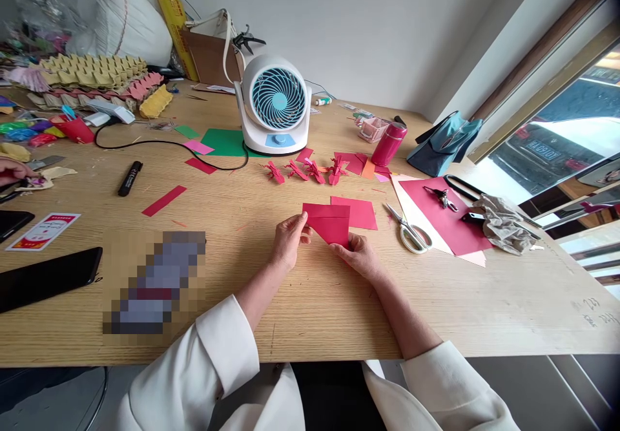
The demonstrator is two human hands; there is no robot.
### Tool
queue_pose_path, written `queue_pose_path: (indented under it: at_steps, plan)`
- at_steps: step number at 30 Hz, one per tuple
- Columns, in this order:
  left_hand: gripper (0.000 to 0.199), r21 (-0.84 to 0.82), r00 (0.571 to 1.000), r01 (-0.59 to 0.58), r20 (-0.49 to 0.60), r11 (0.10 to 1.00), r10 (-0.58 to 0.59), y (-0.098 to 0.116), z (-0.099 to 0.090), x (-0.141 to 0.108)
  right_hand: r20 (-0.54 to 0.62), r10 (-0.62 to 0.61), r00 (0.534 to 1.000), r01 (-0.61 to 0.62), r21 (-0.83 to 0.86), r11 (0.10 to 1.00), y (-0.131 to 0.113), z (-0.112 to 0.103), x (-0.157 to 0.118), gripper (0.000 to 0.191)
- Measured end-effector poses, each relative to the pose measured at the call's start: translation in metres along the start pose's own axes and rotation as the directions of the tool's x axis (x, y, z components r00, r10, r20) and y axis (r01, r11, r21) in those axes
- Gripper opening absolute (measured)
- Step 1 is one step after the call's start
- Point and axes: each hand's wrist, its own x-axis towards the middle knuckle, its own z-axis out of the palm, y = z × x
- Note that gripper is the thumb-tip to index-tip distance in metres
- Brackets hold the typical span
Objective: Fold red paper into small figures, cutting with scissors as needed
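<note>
A folded piece of red paper [329, 220] is held up between my two hands, above the wooden table. My left hand [289, 236] pinches its left edge between thumb and fingers. At its lower right corner, my right hand [357, 253] grips it the same way. The paper has a crease band along its top and a slanted lower left side. Behind it lies a flat red sheet [361, 214]. Several small folded red paper figures [316, 172] stand in a row farther back. White-handled scissors [413, 232] rest to the right of my right hand, blades apart.
A white fan [276, 105] stands at the back, its black cable [169, 147] running left. Right are a pink bottle [389, 145], a teal bag [443, 143] and large red paper [436, 211]. A black marker [130, 179] lies left. Another person's hand [13, 171] shows at the left edge.
</note>
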Motion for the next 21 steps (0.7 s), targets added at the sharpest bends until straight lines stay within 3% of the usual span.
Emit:
queue_pose_path:
  at_steps: [6, 12, 21]
  plan:
    - [0.040, -0.011, 1.000, 0.002, -0.005, 1.000, -0.002, 0.000, 0.000, 0.000, 0.005, 0.000, 1.000, 0.000, -0.005, 1.000, -0.001, -0.001, -0.001, 0.036]
    - [0.041, 0.013, 1.000, -0.008, -0.028, 1.000, 0.008, 0.000, -0.001, 0.001, 0.034, -0.034, 0.999, 0.030, 0.103, 0.994, -0.009, -0.001, -0.002, 0.041]
    - [0.044, 0.204, 0.986, -0.103, 0.151, 0.973, 0.073, -0.008, -0.002, 0.000, -0.005, 0.015, 1.000, -0.015, 0.130, 0.991, -0.010, -0.002, -0.003, 0.048]
